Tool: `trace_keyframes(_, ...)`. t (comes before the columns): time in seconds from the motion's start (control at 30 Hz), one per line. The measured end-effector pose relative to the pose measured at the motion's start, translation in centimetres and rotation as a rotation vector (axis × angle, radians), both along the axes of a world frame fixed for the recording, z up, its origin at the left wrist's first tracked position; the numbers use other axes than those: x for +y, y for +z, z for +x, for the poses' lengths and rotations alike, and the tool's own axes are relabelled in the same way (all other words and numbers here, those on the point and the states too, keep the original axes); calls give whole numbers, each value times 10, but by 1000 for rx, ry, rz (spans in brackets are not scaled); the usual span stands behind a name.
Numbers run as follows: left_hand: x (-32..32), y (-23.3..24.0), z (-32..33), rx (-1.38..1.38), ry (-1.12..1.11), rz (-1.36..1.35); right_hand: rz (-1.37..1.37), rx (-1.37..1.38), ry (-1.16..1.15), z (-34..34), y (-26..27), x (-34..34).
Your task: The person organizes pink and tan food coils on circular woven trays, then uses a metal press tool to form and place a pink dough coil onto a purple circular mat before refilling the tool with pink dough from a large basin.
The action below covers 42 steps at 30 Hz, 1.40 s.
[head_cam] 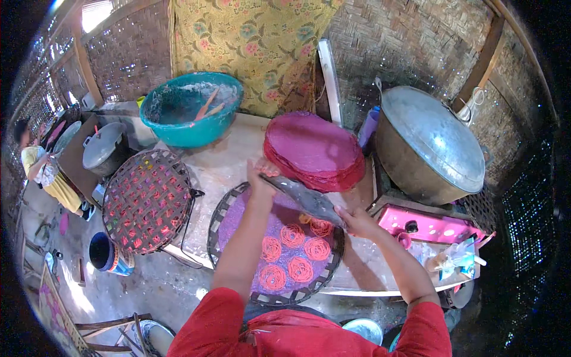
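Observation:
My left hand (263, 176) grips the upper left end of a dark, flat, elongated tool (308, 199), and my right hand (355, 222) holds its lower right end. The tool is tilted above a round woven tray (214, 254) with a purple sheet inside. Several pink-orange nests of thin strands (300, 269) lie on the sheet; a small yellowish piece shows at the tool's edge. My left forearm covers part of the tray. What lies under the tool is hidden. Just beyond it rests a stack of round magenta sheets (314, 143).
A teal basin (192, 134) with utensils stands at the back left. Beside it are a covered woven basket (147, 201) and a lidded pot (105, 145). A big lidded pot (428, 143) and a pink tray (435, 223) are at right. Another person (49, 172) stands far left.

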State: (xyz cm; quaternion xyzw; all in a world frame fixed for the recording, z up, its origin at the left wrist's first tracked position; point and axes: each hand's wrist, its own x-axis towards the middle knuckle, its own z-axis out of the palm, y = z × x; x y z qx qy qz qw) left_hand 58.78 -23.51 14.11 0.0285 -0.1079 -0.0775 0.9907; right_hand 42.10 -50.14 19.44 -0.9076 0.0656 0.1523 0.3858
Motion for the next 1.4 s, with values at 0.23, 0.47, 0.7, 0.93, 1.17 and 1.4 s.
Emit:
trace_keyframes(0.23, 120, 111, -153, -98, 549, 1083, 886, 113, -29, -64, 42, 11)
trace_keyframes(0.47, 157, -97, -330, 84, 742, 1788, 1856, 165, 229, -121, -45, 15)
trace_keyframes(0.7, 112, -81, -360, 373, 243, 1276, 2323, 393, 293, -113, -48, 46)
trace_keyframes(0.93, 194, -35, -285, 215, 303, 1799, 2346, 376, 345, -132, -48, 46)
trace_keyframes(1.17, 213, -24, -128, -211, 245, 2371, 2241, 253, 181, -165, -54, 31)
trace_keyframes(1.4, 142, -24, -22, -595, 527, 2500, 2193, 239, 48, -194, -57, 21)
